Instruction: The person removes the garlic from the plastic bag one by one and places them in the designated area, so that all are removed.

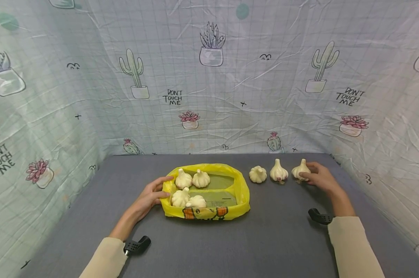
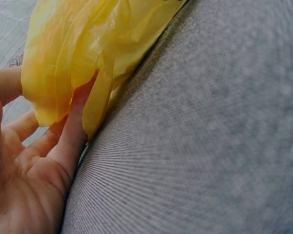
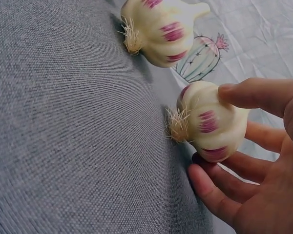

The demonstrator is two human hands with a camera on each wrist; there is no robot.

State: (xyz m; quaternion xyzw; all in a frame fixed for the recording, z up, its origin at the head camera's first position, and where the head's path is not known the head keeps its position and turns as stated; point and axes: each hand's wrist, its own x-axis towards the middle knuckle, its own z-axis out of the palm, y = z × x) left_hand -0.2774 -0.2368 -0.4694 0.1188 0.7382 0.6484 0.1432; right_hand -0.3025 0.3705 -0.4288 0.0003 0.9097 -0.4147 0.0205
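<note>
A yellow plastic bag (image 1: 245, 195) sits on the grey table with its mouth spread wide and its rim folded down. Several garlic bulbs (image 1: 183, 179) lie inside, toward its left half. My left hand (image 1: 149, 197) holds the bag's left side, and in the left wrist view folds of plastic partly hide its fingers. Over to the right, my right hand (image 1: 319, 178) grips a garlic bulb (image 3: 210, 122) between thumb and fingers. Dry roots and purple streaks show on that bulb, whose root end is close to the table in the right wrist view.
Two more garlic bulbs, a middle one (image 1: 278, 171) and a left one (image 1: 258, 174), stand in a row between the bag and my right hand. A cactus-print curtain (image 1: 244, 131) encloses the grey table (image 1: 209, 247) at the back and sides.
</note>
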